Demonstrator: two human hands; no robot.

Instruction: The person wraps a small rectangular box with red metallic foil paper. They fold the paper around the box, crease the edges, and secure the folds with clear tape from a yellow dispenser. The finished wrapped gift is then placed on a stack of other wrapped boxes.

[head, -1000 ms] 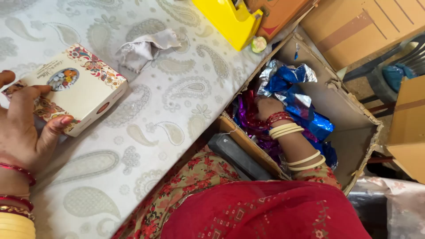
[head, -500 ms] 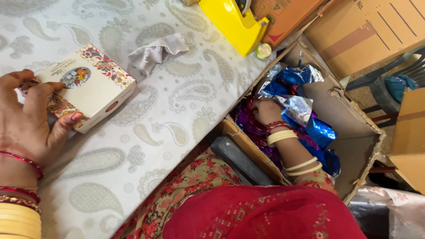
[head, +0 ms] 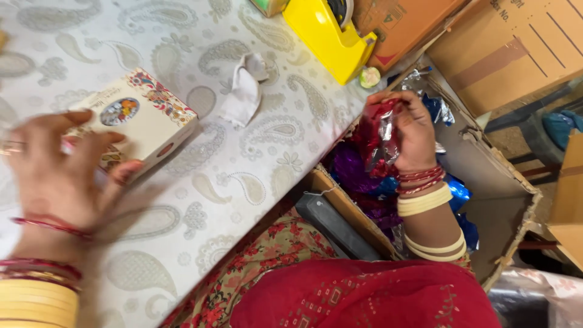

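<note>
Now red wrapper (head: 379,136) between right fingers (head: 405,108)

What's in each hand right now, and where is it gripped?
Right hand pinches a red foil wrapper by its upper edge, above the cardboard box. Left hand rests on the decorated box, near end.

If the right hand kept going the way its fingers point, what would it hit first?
Probably the yellow tape dispenser on the table's edge: the right hand, holding a red foil wrapper, points up-left toward it. Depth is unclear.
</note>
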